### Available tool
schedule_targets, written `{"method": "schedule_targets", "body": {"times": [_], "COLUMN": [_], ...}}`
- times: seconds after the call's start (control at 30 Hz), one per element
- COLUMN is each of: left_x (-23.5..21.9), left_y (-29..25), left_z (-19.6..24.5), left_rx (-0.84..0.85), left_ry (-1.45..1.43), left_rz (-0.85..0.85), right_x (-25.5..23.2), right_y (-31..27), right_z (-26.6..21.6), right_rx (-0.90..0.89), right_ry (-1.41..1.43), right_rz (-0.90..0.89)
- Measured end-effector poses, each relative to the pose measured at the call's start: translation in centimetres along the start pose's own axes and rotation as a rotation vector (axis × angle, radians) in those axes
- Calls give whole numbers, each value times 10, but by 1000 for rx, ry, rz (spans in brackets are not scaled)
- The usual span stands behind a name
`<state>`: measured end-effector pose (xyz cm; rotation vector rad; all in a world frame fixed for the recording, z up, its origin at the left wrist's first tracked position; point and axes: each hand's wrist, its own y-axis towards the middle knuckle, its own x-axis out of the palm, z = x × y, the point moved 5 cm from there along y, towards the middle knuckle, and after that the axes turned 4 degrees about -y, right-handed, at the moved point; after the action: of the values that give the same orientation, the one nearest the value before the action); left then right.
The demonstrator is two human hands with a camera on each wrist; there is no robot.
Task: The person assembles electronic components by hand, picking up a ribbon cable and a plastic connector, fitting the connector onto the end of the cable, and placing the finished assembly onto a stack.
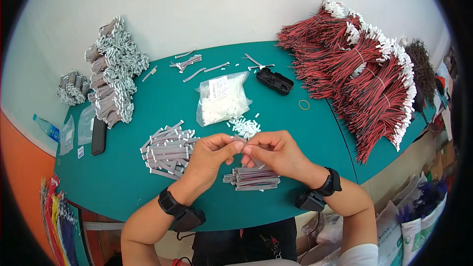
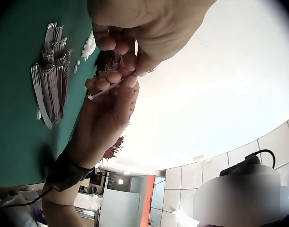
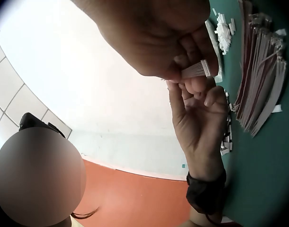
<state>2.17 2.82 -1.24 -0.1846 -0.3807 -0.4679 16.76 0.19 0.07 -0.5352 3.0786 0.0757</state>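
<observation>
Table (image 1: 315, 138), centre: bag (image 1: 224, 98); just before it, heap of small connectors (image 1: 246, 129). Near edge: stack of ribbon cables (image 1: 251, 180); over its far side, left hand (image 1: 213, 151) and right hand (image 1: 277, 151), one ribbon cable (image 3: 195, 70) at their fingers. Left of the hands: spread pile of cables (image 1: 170, 151). Far left: heaped cable bundles (image 1: 112, 74), phone (image 1: 99, 137) just before them; bottle (image 1: 48, 128) at the left edge. Behind bag, leftward: loose cables (image 1: 189, 62). Right of bag: case (image 1: 274, 81), then rubber band (image 1: 304, 104). Far right: heaped wire bundles (image 1: 364, 76).
</observation>
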Motion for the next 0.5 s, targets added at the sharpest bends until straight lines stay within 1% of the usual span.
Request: {"method": "schedule_targets", "body": {"times": [0.2,0.37,0.47,0.5], "left_x": [0,2,1,0], "left_y": [-3,-4,-5,-5], "left_z": [-4,-3,0,1], "left_rx": [44,68,146,169], "left_ry": [-41,-42,89,92], "left_rz": [13,14,45,43], "right_x": [1,2,4,5], "right_y": [-1,0,1,1], "right_z": [-2,2,2,3], "right_rx": [19,11,23,33], "right_ry": [48,71,80,85], "right_rz": [-4,-58,-69,-69]}}
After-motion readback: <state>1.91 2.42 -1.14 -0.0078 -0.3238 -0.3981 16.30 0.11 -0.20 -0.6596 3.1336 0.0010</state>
